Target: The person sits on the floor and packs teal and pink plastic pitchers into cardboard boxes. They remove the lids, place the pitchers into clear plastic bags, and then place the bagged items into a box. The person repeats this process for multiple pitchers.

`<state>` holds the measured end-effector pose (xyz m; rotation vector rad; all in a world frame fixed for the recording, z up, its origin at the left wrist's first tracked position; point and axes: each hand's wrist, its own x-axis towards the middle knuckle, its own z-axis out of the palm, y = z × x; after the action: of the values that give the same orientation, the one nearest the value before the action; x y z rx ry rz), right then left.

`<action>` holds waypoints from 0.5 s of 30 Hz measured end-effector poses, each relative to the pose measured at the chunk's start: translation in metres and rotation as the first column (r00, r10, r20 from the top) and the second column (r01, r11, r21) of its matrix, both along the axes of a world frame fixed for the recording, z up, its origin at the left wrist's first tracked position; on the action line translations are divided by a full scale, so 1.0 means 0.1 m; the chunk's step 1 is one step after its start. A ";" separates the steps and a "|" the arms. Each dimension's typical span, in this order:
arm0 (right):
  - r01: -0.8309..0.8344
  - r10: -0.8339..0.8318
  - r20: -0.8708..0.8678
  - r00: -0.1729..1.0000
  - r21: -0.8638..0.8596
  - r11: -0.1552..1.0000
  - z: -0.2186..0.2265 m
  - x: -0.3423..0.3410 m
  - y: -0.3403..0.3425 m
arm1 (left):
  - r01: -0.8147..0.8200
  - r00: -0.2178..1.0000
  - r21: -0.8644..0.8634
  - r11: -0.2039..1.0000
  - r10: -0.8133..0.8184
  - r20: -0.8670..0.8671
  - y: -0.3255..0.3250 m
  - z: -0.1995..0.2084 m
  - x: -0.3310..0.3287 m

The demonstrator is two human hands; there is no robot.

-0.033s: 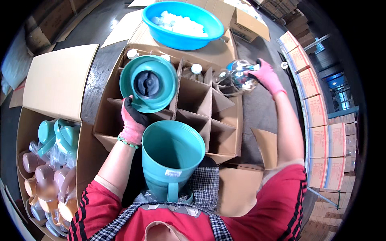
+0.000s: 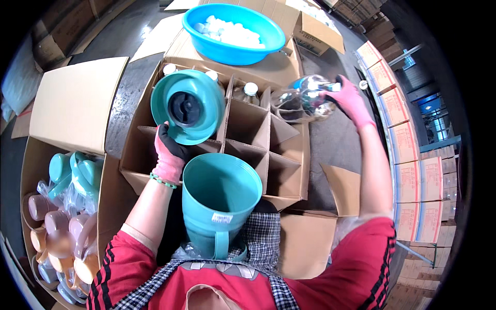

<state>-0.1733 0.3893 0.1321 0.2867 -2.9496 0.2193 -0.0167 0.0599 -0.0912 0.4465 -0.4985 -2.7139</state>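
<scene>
My left hand (image 2: 170, 152), in a pink and black glove, grips the near edge of a round teal lid (image 2: 206, 111) with a dark screw-in center. The lid is held above a divided cardboard carton (image 2: 227, 95). My right hand (image 2: 349, 101), gloved alike, is closed around the neck of a clear bottle (image 2: 315, 106). That bottle lies tilted on its side over the carton's right edge, slightly blurred. A tall teal jug (image 2: 222, 196) with a handle stands upright and uncovered in front of my body. White-capped bottles (image 2: 251, 90) sit in the carton's far compartments.
A blue basin (image 2: 232, 54) of white caps rests beyond the carton. At the left, an open box (image 2: 102, 217) holds colored jugs, some in plastic. Stacked cartons (image 2: 405, 178) line the right side. A cardboard flap (image 2: 342, 188) sticks out near my right forearm.
My right hand has moved slightly right and down, its wrist turning a little. The lid in my left hand has shifted slightly left.
</scene>
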 end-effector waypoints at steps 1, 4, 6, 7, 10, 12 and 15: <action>0.036 -0.034 0.026 0.999 -0.063 0.997 0.22 0.20 0.17 | 0.075 0.997 0.000 0.997 -0.075 -0.029 0.05 0.17 0.06; 0.068 -0.096 -0.032 0.995 -0.484 0.873 0.65 0.87 0.49 | 0.213 0.871 -0.145 0.966 -0.255 -0.421 -0.09 0.08 0.17; 0.124 -0.178 0.006 0.984 -0.740 0.661 0.64 1.30 0.67 | 0.288 0.759 -0.176 0.941 -0.337 -0.557 -0.04 0.24 0.35; 0.080 -0.147 0.005 0.989 -0.856 0.511 0.52 1.53 0.80 | 0.309 0.803 -0.181 0.934 -0.358 -0.477 0.08 0.58 0.53; 0.094 0.095 0.099 0.991 -0.994 0.049 -0.01 1.94 0.51 | 0.236 0.637 -0.366 0.900 -0.428 -0.641 0.18 0.85 0.53; 0.129 0.144 0.108 0.984 -0.981 -0.145 -0.40 2.13 0.00 | 0.210 0.507 -0.329 0.920 -0.391 -0.768 0.39 1.18 0.57; 0.206 0.409 0.033 0.912 -0.898 -0.388 -0.93 2.17 -0.46 | -0.158 0.559 -0.340 0.927 -0.200 -0.805 0.27 1.32 0.46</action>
<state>0.0440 0.3431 0.0390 0.2052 -1.5129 2.8991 0.0290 0.0871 0.0405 -0.9495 -0.6943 -2.3607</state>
